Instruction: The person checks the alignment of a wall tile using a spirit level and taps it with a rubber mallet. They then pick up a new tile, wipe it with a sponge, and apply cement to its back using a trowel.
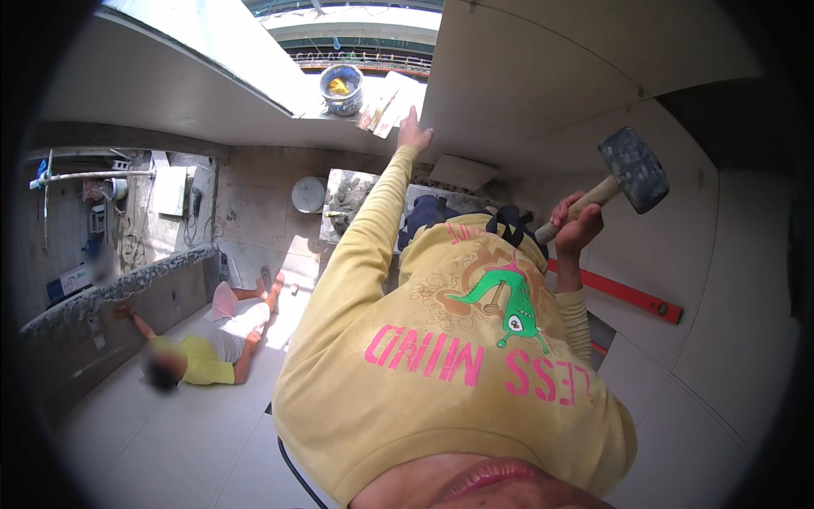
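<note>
The right hand (579,222) grasps a mallet (636,170) by its wooden handle, the fingers wrapped around the shaft. The mallet's black, block-shaped head, smeared with pale marks, is held up at the person's right, tilted and clear of the pale wall surfaces behind it.

The left arm stretches forward to a bright sill (370,87). There the left hand (414,136) is at the near edge, close to the right corner — 1 finger points ahead and the thumb is spread sideways; whether the fingers grip anything, I cannot tell. Just beside them, a pale flat piece (400,100) with brown stains lies at the sill's near edge. Left of it, also by the near edge, stands a stained bucket (342,92) with something yellow inside.

Lower down, a round pale container (309,195) is just beyond the left edge of a grey, smeared platform (349,188). A red level (632,297) slants out past the right forearm. Well apart, at the left, another person (209,362) in a yellow-green top extends 1 arm toward a low, rough-edged wall (127,284).
</note>
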Demonstrator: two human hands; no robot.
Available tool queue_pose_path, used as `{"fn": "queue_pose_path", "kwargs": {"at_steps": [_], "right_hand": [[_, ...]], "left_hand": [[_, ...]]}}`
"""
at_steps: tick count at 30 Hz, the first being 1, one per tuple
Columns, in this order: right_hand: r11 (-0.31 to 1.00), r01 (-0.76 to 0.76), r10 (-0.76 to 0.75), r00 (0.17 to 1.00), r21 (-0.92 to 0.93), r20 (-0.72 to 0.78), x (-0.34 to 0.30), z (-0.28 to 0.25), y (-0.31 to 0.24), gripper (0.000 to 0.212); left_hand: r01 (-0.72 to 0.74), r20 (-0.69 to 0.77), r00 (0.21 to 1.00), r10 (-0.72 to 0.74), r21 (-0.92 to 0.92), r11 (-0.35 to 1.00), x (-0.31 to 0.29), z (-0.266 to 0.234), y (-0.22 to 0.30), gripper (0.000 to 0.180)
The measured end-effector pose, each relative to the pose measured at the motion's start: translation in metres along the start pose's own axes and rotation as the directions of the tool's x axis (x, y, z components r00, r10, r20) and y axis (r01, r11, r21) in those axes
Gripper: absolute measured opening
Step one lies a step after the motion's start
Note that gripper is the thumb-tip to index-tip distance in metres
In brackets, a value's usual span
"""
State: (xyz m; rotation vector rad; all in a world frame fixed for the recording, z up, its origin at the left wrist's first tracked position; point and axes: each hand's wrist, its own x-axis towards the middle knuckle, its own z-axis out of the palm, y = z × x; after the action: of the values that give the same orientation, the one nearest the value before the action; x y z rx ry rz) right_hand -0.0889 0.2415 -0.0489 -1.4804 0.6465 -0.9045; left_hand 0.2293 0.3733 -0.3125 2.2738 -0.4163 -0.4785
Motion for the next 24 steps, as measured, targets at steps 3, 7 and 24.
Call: {"fn": "queue_pose_path", "kwargs": {"at_steps": [3,7,24], "right_hand": [[0.999,0.012,-0.012,1.0,0.037,0.002,-0.002,0.008,0.011,0.072],[1.0,-0.006,0.006,0.999,0.011,-0.038,-0.007,0.002,0.027,0.07],[0.267,0.268,0.456,0.811,-0.926,0.366,-0.022,-0.024,0.115,0.037]], "left_hand": [[0.093,0.332,0.928,-0.171,0.238,0.967,-0.034,0.025,-0.06,0.073],[0.063,0.65,0.717,-0.251,0.298,0.952,-0.091,0.072,-0.077,0.084],[0.117,0.634,0.739,-0.227,0.21,0.971,-0.119,0.098,-0.096,0.092]]}}
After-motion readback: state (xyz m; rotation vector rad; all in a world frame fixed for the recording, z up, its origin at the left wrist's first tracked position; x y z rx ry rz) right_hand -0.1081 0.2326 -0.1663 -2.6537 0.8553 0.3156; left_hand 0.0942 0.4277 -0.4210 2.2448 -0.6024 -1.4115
